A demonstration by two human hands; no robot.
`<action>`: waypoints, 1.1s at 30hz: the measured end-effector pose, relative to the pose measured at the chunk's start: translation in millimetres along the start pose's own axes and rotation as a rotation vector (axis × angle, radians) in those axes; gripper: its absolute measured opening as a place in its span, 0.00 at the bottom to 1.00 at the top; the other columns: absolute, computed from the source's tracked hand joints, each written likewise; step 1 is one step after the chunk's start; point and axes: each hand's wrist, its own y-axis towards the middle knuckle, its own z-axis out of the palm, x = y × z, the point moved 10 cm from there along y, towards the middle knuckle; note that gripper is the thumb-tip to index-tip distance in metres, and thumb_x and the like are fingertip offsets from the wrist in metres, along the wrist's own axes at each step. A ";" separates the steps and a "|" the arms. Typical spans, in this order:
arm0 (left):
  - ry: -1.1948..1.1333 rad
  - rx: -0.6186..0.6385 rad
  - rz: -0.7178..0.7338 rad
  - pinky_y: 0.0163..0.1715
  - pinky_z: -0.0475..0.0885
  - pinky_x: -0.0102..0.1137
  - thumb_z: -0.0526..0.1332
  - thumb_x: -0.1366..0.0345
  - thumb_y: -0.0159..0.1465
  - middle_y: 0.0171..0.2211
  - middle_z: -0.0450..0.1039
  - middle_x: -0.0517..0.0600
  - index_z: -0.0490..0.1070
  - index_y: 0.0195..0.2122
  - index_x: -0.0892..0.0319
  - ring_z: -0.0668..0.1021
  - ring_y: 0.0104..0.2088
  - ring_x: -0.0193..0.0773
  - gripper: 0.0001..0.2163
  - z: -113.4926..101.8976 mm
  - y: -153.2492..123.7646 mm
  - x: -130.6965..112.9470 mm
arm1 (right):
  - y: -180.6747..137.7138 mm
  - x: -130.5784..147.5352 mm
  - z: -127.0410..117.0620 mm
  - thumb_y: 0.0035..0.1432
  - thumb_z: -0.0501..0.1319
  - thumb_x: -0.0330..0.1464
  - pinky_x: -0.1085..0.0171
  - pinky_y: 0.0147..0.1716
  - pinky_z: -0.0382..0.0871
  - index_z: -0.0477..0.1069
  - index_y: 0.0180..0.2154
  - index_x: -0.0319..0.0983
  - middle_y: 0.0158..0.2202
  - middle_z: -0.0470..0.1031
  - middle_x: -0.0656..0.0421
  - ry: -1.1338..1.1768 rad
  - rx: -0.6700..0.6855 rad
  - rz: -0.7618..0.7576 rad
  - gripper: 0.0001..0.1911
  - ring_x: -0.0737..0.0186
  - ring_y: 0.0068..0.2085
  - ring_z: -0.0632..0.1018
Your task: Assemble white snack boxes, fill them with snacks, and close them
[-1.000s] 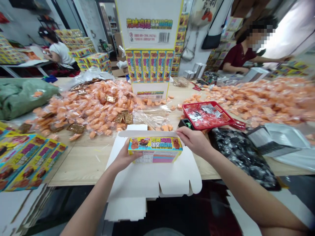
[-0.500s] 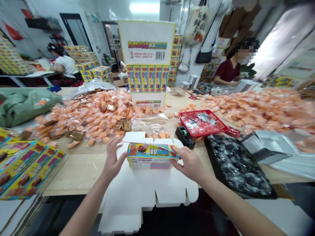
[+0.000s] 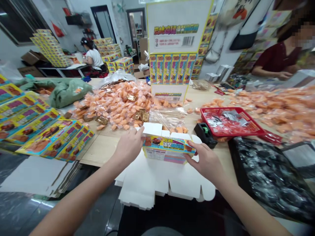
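A small printed carton [image 3: 168,146], bright yellow and blue with a paler front side, stands upright between my hands. My right hand [image 3: 205,160] grips its right end, thumb on the front and fingers over the top. At the left end my left hand [image 3: 130,142] is closed around the corner, its fingertips partly hidden behind the carton. Under the carton lies a stack of flat white die-cut card blanks [image 3: 157,180], overhanging the table's front edge.
Bagged orange pieces [image 3: 113,105] are heaped behind, with thin sticks [image 3: 169,116] beside them. To the right are a tape dispenser [image 3: 205,134], a red basket [image 3: 233,132] and a black tray [image 3: 265,170]. Finished cartons [image 3: 59,134] stand left. A co-worker [image 3: 275,62] sits at right.
The view has swung left, so the table's things appear farther right. My left hand has closed in on the carton's left end; my right hand keeps its grip.
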 end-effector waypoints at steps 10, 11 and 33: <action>-0.135 0.059 0.103 0.49 0.71 0.38 0.50 0.67 0.66 0.54 0.73 0.57 0.64 0.61 0.62 0.76 0.52 0.48 0.22 0.6 6.7 0.2 | -0.8 -0.1 1.0 0.62 0.61 0.37 0.57 0.29 0.74 0.57 0.59 0.42 0.37 0.77 0.53 0.016 -0.005 0.025 0.26 0.55 0.32 0.77; -0.150 0.069 0.142 0.49 0.70 0.37 0.50 0.67 0.66 0.54 0.74 0.57 0.64 0.60 0.62 0.76 0.52 0.48 0.22 -0.4 7.9 -0.7 | -1.0 0.0 0.7 0.62 0.61 0.36 0.57 0.29 0.74 0.57 0.59 0.42 0.37 0.77 0.54 0.019 -0.007 0.028 0.26 0.56 0.31 0.77; -0.153 0.057 0.434 0.54 0.67 0.49 0.57 0.40 0.61 0.64 0.55 0.63 0.69 0.51 0.58 0.65 0.60 0.58 0.28 -3.3 -34.6 -59.0 | -5.7 -45.1 63.3 0.57 0.63 0.47 0.52 0.55 0.69 0.65 0.51 0.42 0.58 0.68 0.49 0.931 0.145 0.922 0.25 0.52 0.58 0.71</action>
